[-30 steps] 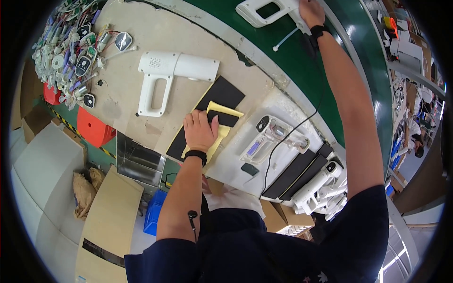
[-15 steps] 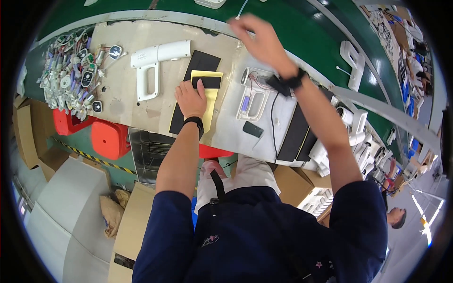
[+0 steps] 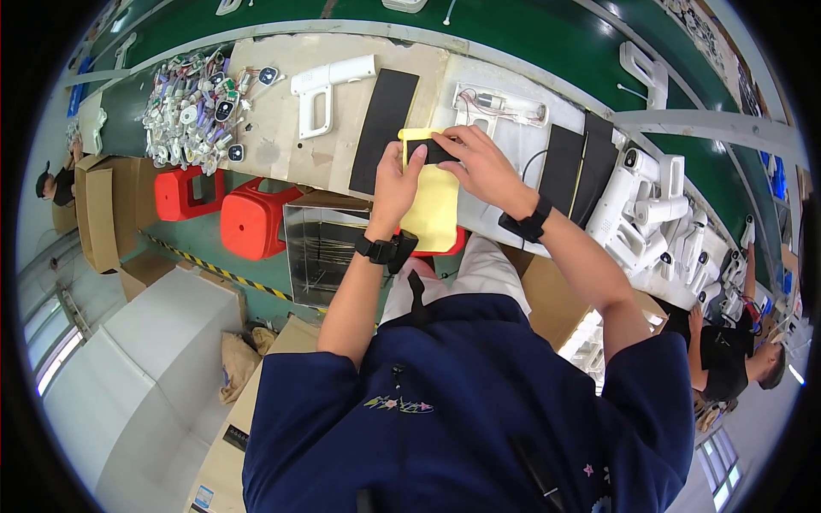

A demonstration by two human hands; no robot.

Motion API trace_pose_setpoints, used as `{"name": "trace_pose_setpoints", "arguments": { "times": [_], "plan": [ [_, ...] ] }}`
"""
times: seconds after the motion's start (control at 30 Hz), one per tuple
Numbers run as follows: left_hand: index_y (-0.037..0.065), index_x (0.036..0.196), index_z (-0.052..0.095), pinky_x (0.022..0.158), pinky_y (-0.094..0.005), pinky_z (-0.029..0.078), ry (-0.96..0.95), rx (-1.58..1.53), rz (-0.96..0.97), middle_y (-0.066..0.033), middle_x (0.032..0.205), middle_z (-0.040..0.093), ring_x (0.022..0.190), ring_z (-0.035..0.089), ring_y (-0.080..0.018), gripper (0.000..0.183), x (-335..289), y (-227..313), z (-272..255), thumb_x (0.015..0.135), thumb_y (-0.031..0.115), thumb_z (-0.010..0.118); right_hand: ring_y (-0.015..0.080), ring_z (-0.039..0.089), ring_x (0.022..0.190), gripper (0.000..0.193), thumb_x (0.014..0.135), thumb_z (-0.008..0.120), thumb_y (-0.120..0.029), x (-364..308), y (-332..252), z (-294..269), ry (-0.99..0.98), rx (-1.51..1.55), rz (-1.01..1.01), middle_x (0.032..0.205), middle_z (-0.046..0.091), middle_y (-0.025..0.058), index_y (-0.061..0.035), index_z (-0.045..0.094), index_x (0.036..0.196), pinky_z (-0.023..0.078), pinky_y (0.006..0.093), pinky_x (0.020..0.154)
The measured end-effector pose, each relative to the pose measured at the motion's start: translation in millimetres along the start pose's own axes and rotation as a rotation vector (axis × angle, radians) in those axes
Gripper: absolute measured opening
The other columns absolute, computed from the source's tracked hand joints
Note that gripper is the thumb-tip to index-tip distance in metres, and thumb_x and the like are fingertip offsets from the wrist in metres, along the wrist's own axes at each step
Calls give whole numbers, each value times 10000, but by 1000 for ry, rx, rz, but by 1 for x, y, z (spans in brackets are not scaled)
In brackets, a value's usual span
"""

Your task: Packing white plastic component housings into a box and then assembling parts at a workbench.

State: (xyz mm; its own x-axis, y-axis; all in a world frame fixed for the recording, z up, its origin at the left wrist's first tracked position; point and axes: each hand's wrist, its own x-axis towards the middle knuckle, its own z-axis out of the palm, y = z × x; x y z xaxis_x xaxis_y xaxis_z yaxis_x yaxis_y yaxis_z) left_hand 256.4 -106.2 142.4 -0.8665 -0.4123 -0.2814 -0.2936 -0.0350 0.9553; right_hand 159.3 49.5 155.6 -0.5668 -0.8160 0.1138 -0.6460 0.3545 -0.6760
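Note:
A yellow backing sheet [image 3: 434, 214] hangs off the front of the bench, raised between both hands. Across its upper part lies a short black foam strip [image 3: 428, 152]. My left hand [image 3: 397, 190] pinches the left edge, its thumb over the strip. At the strip's right end, my right hand [image 3: 487, 169] is closed with fingertips on strip and sheet; the exact grip is partly hidden. A long black foam sheet [image 3: 382, 128] lies flat to the left of the hands. Just beyond the right hand, an open white housing half [image 3: 500, 104] with wires sits on the white bench cover.
A white gun-shaped device [image 3: 316, 101] and a pile of small electronic parts [image 3: 190, 111] lie at left. Black foam sheets [image 3: 560, 169] and several white housings [image 3: 641, 205] are at right. Red stools [image 3: 254, 221] stand below the bench, and a green conveyor [image 3: 513, 34] runs behind.
My right hand has come down from above the far edge to the foam strip. My left hand, formerly flat on the strip, now pinches it and the yellow sheet, lifted off the bench.

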Motion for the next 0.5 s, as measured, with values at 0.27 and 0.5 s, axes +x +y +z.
{"name": "trace_pose_setpoints", "arguments": {
  "times": [0.27,0.5],
  "plan": [
    [28,1017,443,546,-200,411,-154,-170,-69,-21,758,592,646,517,-35,167,-16,-18,7,967,118,574,232,574,947,378,828,720,-145,-19,20,-19,-245,522,226,1050,605,97,-70,652,1192,466,321,861],
    [18,1025,437,731,-265,468,-344,-30,6,-67,918,595,836,555,-98,142,-8,4,25,971,84,551,107,586,934,304,876,700,-132,-21,70,-29,-399,917,372,1041,633,43,-2,659,1147,484,267,840]
  ]
}}
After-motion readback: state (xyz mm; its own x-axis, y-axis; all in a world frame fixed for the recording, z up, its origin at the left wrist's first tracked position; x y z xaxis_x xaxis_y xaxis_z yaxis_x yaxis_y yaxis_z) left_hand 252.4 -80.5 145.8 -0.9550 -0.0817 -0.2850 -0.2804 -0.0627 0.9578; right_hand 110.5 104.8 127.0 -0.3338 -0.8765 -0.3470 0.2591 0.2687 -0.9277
